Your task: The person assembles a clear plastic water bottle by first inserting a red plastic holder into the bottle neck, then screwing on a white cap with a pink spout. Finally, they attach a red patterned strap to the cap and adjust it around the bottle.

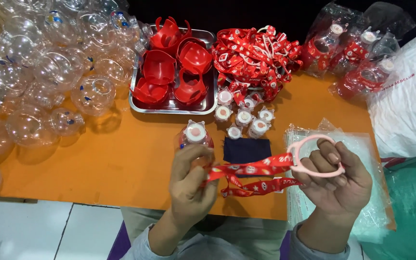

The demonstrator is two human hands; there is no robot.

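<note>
A red strap point(251, 169) with small white marks runs across the lower middle of the frame, stretched between the two hands above the near edge of the orange bench point(121, 163); a second loop of it hangs just below, toward the lower centre. The left hand point(191, 185), at lower centre, has its grip closed around a clear round bottle point(195, 137) with a white-and-pink cap, fingers curled over the bottle's lower part and pinching the strap's left end. The right hand point(335, 180), at lower right, has its grip closed on a pink ring point(314, 156), with fingers passed through it; the strap's right end meets the ring at its left side. Just above the strap lies a dark blue cloth point(246, 149), flat on the bench. Above that stands a cluster of small white caps point(244, 115) with pink tops. Under the right hand lies a stack of clear plastic bags point(367, 192). At upper centre a metal tray point(174, 107) holds red holders point(174, 67), and just right of it is a heap of more red straps point(256, 55). The upper left of the frame is filled with empty clear bottles point(49, 72). At upper right lie bagged bottles point(357, 62) with red fittings, beside a white sack point(410, 101) at the right edge.
</note>
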